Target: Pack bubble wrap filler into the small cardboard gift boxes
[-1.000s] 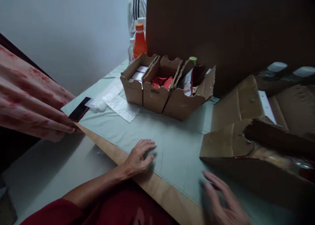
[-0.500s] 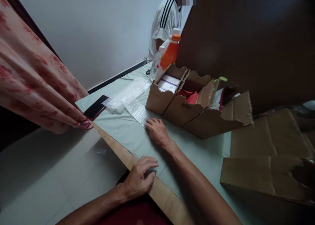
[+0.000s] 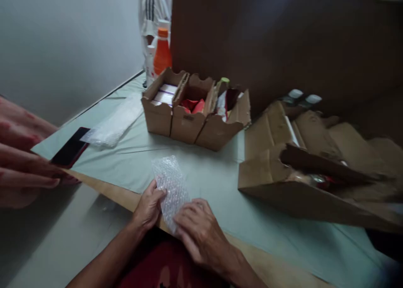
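A small sheet of bubble wrap (image 3: 170,183) lies at the near edge of the pale green table cover (image 3: 132,162). My left hand (image 3: 147,206) pinches its left edge, fingers closed on it. My right hand (image 3: 201,231) presses on its lower right part, fingers curled over the sheet. Both hands sit close together at the table's wooden front edge (image 3: 103,189).
Three open cardboard boxes (image 3: 189,120) with packets stand mid-table, an orange bottle (image 3: 162,53) behind them. More bubble wrap (image 3: 113,120) and a dark phone (image 3: 71,147) lie left. A torn carton (image 3: 302,174) lies right. A person in a striped white shirt (image 3: 154,6) is behind. Pink curtain (image 3: 19,158) hangs left.
My right hand reached to the bubble wrap sheet by the boxes and drew it back to the near edge. My left hand, resting before, now grips the sheet too.
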The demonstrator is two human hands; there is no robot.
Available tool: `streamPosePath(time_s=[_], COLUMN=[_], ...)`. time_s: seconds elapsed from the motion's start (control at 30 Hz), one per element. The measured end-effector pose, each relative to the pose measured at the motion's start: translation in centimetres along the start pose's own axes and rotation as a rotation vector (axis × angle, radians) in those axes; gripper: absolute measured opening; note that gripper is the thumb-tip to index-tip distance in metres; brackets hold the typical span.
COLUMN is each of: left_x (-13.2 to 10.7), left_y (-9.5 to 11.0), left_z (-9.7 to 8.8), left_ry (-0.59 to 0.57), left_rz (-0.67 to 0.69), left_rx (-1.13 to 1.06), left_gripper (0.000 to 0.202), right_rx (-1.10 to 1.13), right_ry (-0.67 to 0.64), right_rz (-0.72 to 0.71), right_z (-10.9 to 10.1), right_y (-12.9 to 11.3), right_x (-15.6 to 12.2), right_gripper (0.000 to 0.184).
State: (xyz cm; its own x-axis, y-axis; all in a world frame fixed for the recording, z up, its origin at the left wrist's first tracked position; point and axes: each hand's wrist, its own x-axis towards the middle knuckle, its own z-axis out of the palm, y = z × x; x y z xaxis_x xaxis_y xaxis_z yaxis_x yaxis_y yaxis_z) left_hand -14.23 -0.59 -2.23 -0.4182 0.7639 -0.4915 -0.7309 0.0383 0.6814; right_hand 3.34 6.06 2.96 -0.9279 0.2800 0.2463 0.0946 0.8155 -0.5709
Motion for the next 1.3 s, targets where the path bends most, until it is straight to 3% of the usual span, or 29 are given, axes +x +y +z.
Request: streamPosePath(time_s=[0.07, 0.13, 0.27, 0.37, 0.47, 0.57, 0.67, 0.8, 0.93, 1.03, 1.17, 1.3], left_x=[-0.2, -0.4, 0.3, 2.6, 5.5, 6.8, 5.7, 2.8, 1.3, 0.6, -0.1, 0.5], left_y=[-1.4, -2.2, -2.5, -2.6, -2.9, -3.0, -2.4, -1.7, -1.9, -1.9, -1.4, -2.0], left_z=[1.3, 2.7, 6.0, 8.2, 9.4, 8.6, 6.4, 3.5, 1.9, 1.6, 2.0, 3.0], left_ry=[-0.069, -0.145, -0.302, -0.409, -0.430, -0.299, -0.224, -0.267, -0.350, -0.497, -0.646, -0.547], left_rz=[-0.026, -0.068, -0.088, -0.008, 0.030, 0.144, 0.331, 0.537, 0.710, 0.759, 0.762, 0.640], left_rx=[0.103, 0.201, 0.337, 0.407, 0.541, 0.723, 0.929, 1.214, 1.331, 1.383, 1.379, 1.357], left_gripper=[0.055, 0.068, 0.092, 0.091, 0.097, 0.099, 0.084, 0.047, 0.034, 0.039, 0.059, 0.042], right_rx=[0.075, 0.069, 0.028, 0.196, 0.338, 0.223, -0.056, -0.199, -0.279, -0.263, -0.066, 0.114], right_ry=[0.047, 0.170, 0.387, 0.468, 0.510, 0.546, 0.526, 0.289, 0.122, 0.148, 0.208, 0.234], right_rz=[0.040, 0.135, 0.486, 0.653, 0.692, 0.657, 0.526, 0.316, 0.233, 0.263, 0.387, 0.497], right_z=[-0.3, -0.7, -1.7, -2.1, -1.9, -1.3, -1.1, -1.1, 0.1, 0.8, 0.1, -1.2], right_y=[-0.2, 0.7, 3.7, 5.8, 7.3, 8.0, 7.8, 6.7, 6.6, 7.2, 7.4, 6.8], right_x=[-2.7, -5.4, -9.7, -10.7, -10.6, -11.0, -12.0, -11.2, -8.3, -7.0, -6.6, -6.7], right_gripper=[0.035, 0.044, 0.044, 0.052, 0.059, 0.058, 0.046, 0.034, 0.032, 0.021, 0.019, 0.020])
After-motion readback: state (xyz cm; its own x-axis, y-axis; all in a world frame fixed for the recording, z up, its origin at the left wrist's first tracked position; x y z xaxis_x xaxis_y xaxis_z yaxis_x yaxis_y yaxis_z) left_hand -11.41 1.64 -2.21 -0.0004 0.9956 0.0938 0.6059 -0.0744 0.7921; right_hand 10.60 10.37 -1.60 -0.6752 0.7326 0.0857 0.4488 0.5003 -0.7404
